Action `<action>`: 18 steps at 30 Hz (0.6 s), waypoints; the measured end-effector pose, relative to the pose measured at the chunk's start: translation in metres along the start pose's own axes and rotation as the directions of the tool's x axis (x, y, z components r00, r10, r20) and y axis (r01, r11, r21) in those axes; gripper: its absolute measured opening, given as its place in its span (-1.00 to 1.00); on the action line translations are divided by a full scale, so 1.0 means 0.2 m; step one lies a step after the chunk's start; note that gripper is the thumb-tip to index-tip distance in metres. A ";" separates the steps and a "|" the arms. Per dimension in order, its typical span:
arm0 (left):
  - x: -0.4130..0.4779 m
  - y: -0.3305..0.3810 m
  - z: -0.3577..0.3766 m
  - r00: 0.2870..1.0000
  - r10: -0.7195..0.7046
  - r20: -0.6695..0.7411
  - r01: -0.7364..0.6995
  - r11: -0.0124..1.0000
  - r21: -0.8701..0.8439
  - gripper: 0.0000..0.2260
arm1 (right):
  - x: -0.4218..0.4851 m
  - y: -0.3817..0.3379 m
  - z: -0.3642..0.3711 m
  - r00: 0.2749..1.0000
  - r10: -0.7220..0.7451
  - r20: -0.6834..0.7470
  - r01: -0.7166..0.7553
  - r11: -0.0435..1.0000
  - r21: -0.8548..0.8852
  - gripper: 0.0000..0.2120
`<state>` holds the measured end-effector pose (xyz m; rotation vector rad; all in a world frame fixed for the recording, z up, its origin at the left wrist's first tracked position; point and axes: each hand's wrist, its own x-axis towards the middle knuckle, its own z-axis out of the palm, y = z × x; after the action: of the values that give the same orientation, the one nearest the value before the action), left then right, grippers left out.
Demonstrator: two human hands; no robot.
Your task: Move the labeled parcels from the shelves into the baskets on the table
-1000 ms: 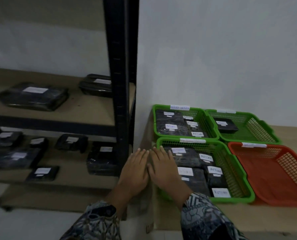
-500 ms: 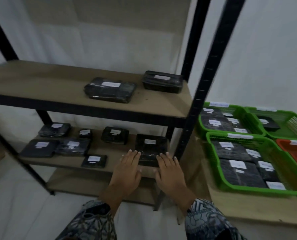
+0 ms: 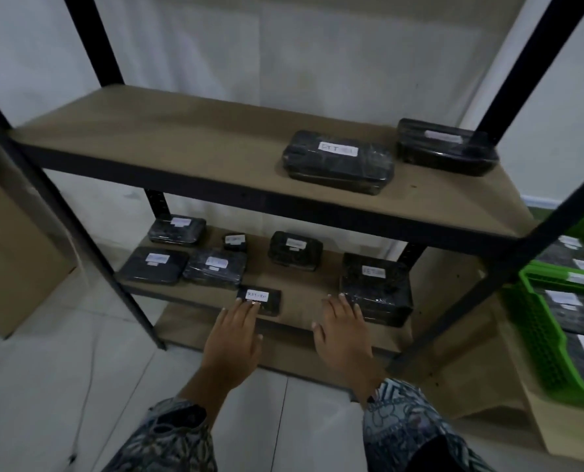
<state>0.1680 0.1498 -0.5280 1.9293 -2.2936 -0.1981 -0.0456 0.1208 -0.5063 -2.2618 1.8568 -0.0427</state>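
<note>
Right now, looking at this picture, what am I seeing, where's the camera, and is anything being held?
No machine here: a person wears one camera on the head, looking down at their own left hand and right hand. Both are open, holding nothing. They reach toward the lower brown board shelf of a black metal rack, where black plastic-wrapped parcels with white labels lie. The left fingertips reach a small flat parcel; the right hand hovers by a larger blocky parcel. Green plastic mesh baskets, holding parcels, stand at the right.
</note>
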 end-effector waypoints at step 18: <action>0.41 -0.52 0.66 0.996 -0.084 0.028 0.086 0.993 -0.085 -0.43 | 0.78 -0.10 0.73 0.989 -0.060 0.136 0.044 0.992 0.118 -0.25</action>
<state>0.2287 0.0522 -0.6761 1.9940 -2.1806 -0.3252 0.0277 -0.0071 -0.6623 -2.1771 1.6810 0.0006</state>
